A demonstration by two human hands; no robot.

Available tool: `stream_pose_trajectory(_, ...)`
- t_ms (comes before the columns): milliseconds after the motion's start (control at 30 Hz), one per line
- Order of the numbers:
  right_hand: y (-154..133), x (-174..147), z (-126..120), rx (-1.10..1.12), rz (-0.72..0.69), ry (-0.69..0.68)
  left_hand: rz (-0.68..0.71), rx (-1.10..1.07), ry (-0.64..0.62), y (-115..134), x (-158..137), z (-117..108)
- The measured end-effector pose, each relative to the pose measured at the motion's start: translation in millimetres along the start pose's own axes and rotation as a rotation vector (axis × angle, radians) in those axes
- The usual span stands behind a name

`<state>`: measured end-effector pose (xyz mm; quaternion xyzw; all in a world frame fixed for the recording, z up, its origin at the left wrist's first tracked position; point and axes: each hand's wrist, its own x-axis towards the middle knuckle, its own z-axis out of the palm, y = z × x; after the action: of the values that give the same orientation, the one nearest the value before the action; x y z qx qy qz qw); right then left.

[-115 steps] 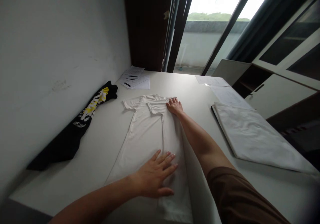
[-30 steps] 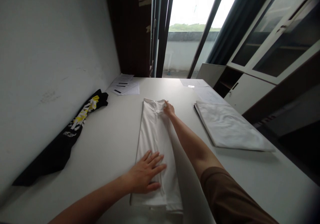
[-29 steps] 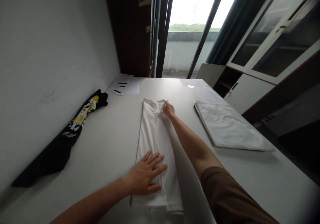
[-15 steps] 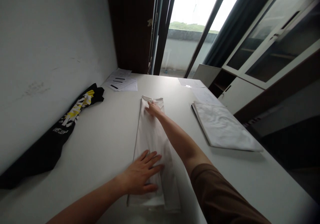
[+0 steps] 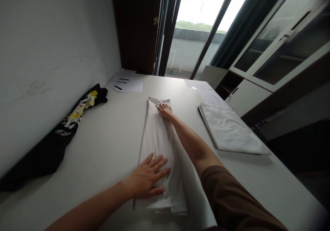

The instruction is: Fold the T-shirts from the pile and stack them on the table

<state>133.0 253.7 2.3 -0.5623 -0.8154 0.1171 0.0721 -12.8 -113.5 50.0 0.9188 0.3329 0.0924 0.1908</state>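
A white garment (image 5: 154, 131), folded into a long narrow strip, lies lengthwise on the white table (image 5: 108, 138) before me. My left hand (image 5: 151, 177) rests flat on its near part, fingers spread. Farther off, my right hand (image 5: 165, 110) presses on the garment's far end near the right corner, its fingers stretched out and slightly bent. Small creases run across the cloth by the right fingertips. Neither hand grips the fabric. What kind of garment it is, I cannot tell.
A folded stack of white cloth (image 5: 232, 129) sits on the right, with something dark under its edge. Along the left wall lies a black garment (image 5: 48, 148) with yellow and white print. Papers (image 5: 126, 81) lie at the far left, more sheets (image 5: 211, 97) at the far right.
My right hand has slid rightward across the far end of the white garment, toward its right corner. My left hand stays pressed on the near part.
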Motion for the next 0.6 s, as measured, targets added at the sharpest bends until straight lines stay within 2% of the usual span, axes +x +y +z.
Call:
stream_pose_trajectory(133,-2,0,1,-0.027,-0.154,-0.020,0.004,-0.005,-0.006,-1,1,1)
stream_pose_trajectory(200,-4,-2,1,-0.006,-0.174,-0.046,0.001,-0.002,-0.007,-2,2,0)
stream_pose_trajectory(267,-7,-6,0,0.065,-0.125,0.015,-0.007,0.003,-0.006,-1,1,-1)
stream_pose_trajectory(333,-8,-17,-2,0.144,-0.117,0.131,0.015,-0.003,-0.016,1,0,-3)
stream_pose_trajectory(400,-4,-38,-5,0.197,-0.167,0.198,0.087,-0.031,-0.046,7,-2,-5)
stream_pose_trajectory(467,6,-72,-7,0.229,-0.239,0.191,0.170,-0.069,-0.084,15,-4,-7)
stream_pose_trajectory(600,38,-163,-13,0.282,-0.309,0.157,0.229,-0.161,-0.141,33,-5,-11)
